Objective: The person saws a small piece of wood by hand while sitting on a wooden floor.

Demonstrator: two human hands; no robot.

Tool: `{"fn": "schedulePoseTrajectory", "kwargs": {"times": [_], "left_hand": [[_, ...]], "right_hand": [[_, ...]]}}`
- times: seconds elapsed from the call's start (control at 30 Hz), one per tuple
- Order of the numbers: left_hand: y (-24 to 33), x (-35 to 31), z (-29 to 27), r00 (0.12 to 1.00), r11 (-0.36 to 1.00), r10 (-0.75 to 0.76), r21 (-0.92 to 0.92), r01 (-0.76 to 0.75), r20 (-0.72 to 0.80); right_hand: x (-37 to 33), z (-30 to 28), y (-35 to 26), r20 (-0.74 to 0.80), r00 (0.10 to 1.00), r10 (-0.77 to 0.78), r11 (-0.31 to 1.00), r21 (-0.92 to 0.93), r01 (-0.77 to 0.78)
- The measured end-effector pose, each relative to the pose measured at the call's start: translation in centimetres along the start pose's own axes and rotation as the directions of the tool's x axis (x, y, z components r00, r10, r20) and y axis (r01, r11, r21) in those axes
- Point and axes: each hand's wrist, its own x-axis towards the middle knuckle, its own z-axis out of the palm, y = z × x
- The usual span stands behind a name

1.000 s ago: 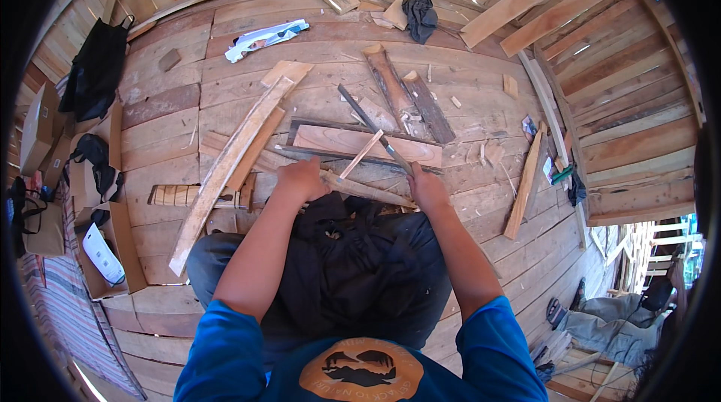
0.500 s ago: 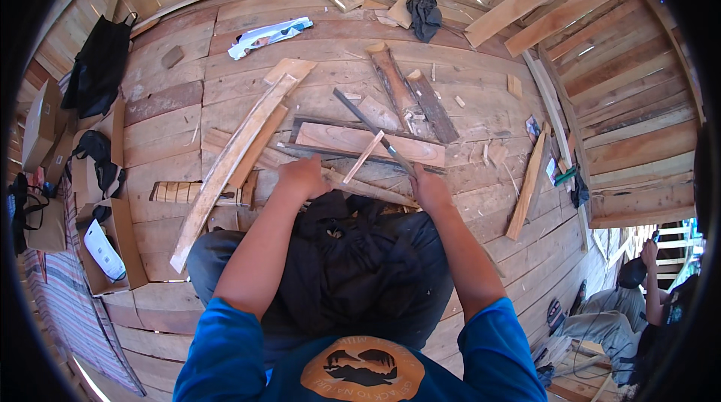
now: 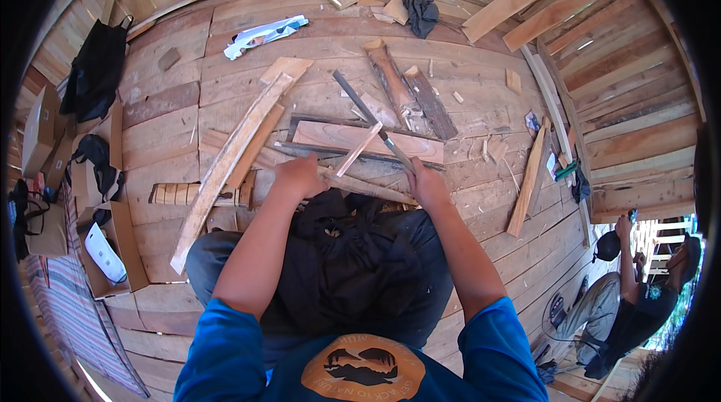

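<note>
Long grey tool [image 3: 360,105] just nudged a bit farther out, right hand [image 3: 429,186] gripping its near end, can't tell left hand's [image 3: 299,177] grip, so thin wood strip's [image 3: 358,151] probably mid-work.

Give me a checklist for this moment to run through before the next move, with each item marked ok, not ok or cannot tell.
1. Right hand closed on the long narrow tool: ok.
2. Left hand gripping the pale wood strip: cannot tell, its fingertips are hard to make out.
3. Left hand apart from the tool: ok.
4. Floor ahead free of loose wood: not ok, a reddish plank and a split log lie there.
5. Other person away from the hands: ok, far off at the right.
</note>
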Motion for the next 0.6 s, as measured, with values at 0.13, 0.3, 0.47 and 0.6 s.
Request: {"fn": "schedulePoseTrajectory", "kwargs": {"times": [0.13,0.3,0.47,0.6], "left_hand": [[-0.1,0.2,0.2,1.000,1.000,0.004,0.002,-0.004,0.002],[0.1,0.1,0.0,1.000,1.000,0.002,0.006,-0.002,-0.002],[-0.5,0.2,0.3,1.000,1.000,-0.003,0.007,0.004,-0.022],[-0.3,0.2,0.3,1.000,1.000,0.005,0.023,-0.004,-0.014]], "right_hand": [[-0.3,0.7,0.9,0.001,1.000,-0.006,0.998,-0.060,0.006],[-0.3,0.5,0.8,0.029,0.999,0.031,0.998,-0.052,-0.029],[-0.2,-1.0,-1.1,-0.028,1.000,0.013,1.000,-0.003,-0.013],[-0.4,-0.4,0.0,0.003,0.997,0.078,0.990,-0.117,-0.078]]}}
